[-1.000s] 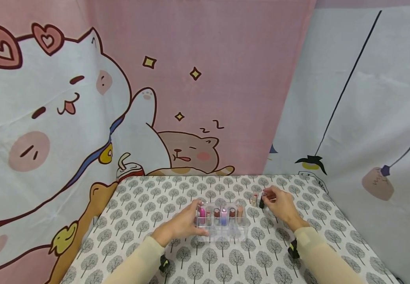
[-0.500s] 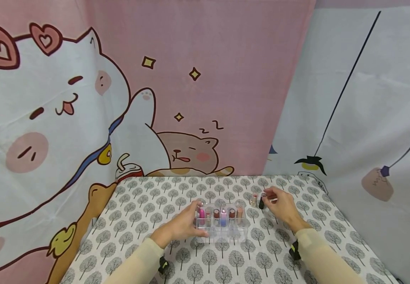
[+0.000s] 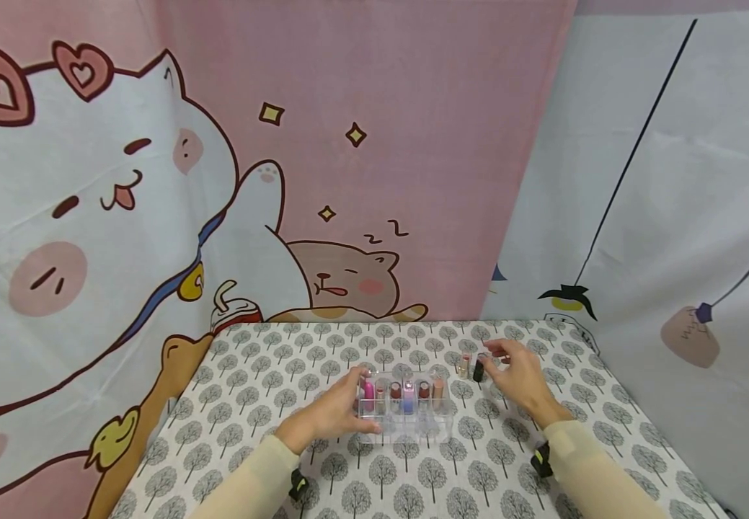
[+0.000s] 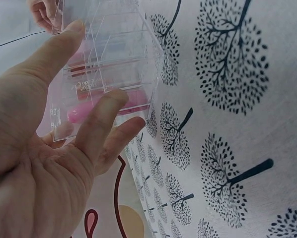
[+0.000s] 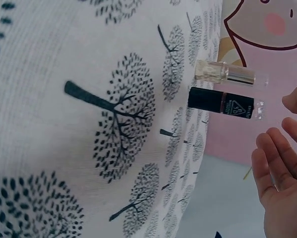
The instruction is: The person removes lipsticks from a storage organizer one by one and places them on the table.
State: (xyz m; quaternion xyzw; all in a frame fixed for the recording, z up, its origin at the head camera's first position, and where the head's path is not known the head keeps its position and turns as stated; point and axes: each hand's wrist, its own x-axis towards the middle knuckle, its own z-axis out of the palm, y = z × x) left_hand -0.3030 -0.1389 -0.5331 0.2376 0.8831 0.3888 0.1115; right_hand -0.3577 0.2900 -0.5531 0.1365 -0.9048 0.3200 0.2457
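Note:
A clear plastic organizer stands mid-table with several lipsticks upright in its back row, a pink one at the left end. My left hand grips its left end, thumb on the top edge and fingers on the side wall. To its right a black lipstick and a gold and clear tube stand on the cloth. My right hand hovers just right of the black lipstick, fingers spread and a little apart from it.
The table wears a white cloth printed with grey trees. A pink cartoon-cat curtain hangs behind it and a pale grey curtain closes the right side. The organizer's front rows look empty.
The right hand's fingers have come off the top of the black lipstick and drifted slightly right. The left hand and organizer stay put.

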